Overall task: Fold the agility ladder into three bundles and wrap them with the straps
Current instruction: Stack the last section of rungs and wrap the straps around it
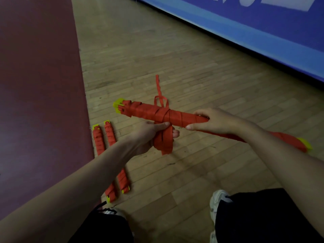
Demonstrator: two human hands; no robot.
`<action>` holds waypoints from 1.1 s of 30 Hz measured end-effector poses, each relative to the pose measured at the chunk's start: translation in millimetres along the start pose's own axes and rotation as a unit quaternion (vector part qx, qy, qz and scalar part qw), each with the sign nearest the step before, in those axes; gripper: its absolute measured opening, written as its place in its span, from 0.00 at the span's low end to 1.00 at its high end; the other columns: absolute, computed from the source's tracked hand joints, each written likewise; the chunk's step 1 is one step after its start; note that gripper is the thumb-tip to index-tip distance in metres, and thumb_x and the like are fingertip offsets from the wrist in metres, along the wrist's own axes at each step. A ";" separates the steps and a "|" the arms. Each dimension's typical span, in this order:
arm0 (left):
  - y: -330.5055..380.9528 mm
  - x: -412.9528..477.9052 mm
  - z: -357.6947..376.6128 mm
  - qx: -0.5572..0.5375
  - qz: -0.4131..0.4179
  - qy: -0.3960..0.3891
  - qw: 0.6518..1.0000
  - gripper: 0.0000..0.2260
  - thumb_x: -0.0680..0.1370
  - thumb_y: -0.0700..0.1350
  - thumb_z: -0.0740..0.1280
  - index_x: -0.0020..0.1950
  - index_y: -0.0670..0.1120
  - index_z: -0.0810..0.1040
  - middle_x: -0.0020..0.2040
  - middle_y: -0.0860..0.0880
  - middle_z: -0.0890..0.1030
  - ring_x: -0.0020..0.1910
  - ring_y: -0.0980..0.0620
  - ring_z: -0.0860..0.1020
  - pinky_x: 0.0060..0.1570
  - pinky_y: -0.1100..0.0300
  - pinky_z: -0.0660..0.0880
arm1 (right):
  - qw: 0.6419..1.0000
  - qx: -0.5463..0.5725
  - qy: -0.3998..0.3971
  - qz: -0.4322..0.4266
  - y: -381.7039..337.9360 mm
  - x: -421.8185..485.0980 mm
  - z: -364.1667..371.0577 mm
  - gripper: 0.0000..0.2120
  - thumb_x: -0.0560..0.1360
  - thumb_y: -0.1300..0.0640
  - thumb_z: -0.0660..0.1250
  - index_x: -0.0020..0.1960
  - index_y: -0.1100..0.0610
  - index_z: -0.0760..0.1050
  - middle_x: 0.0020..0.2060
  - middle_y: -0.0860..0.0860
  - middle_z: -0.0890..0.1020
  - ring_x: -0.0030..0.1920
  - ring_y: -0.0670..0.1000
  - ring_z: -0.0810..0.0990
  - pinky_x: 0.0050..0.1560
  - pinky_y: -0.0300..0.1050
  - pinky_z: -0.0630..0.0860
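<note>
I hold a long bundle (149, 112) of yellow rungs wound in red strap, level above the wooden floor. My left hand (149, 135) grips a folded loop of red strap (164, 140) hanging under the bundle's middle. My right hand (212, 121) grips the bundle to the right of the wrapped middle. A loose strap end (158, 86) trails up and away from the wrap. Two other wrapped bundles (99, 142) (110, 135) lie side by side on the floor at the left, partly hidden by my left forearm.
A dark red mat or panel (38, 85) fills the left side. A blue padded wall (245, 27) runs across the top right. My knees in dark shorts and my shoes (218, 199) are at the bottom.
</note>
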State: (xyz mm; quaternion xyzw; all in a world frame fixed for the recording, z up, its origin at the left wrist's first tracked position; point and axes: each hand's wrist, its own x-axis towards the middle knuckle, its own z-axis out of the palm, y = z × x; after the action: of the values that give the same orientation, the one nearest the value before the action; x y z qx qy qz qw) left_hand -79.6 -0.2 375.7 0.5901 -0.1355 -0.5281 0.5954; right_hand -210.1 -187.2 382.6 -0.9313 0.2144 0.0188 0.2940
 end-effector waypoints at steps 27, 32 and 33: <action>10.1 -11.9 3.2 -0.070 -0.020 0.072 0.995 0.26 0.80 0.59 0.54 0.42 0.37 0.76 0.26 0.41 0.75 0.19 0.48 0.74 0.21 0.65 0.71 | 0.965 -0.210 0.107 -0.114 -40.6 -4.0 21.2 0.27 0.68 0.36 0.70 0.62 0.44 0.68 0.52 0.43 0.77 0.49 0.49 0.77 0.46 0.44 0.67; 12.6 -7.7 -4.2 -0.018 0.055 0.124 0.991 0.20 0.77 0.57 0.63 0.47 0.40 0.81 0.34 0.38 0.81 0.28 0.46 0.80 0.29 0.61 0.77 | 0.994 -0.062 0.029 -0.090 -28.3 0.6 12.3 0.21 0.66 0.33 0.70 0.49 0.47 0.75 0.39 0.43 0.78 0.41 0.47 0.76 0.42 0.45 0.73; 12.7 -6.1 -6.0 -0.006 0.071 0.120 0.990 0.21 0.76 0.57 0.64 0.52 0.39 0.81 0.37 0.37 0.82 0.31 0.46 0.81 0.31 0.59 0.78 | 0.998 -0.015 -0.011 -0.065 -24.5 0.8 9.1 0.21 0.65 0.31 0.69 0.47 0.47 0.77 0.37 0.45 0.79 0.41 0.48 0.78 0.42 0.44 0.74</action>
State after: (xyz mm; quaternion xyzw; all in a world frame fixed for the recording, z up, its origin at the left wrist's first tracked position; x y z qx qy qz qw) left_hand -71.4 4.7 387.7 0.6349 -0.1013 -0.4107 0.6464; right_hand -198.5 -164.4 388.2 -0.9473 0.1498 0.0130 0.2830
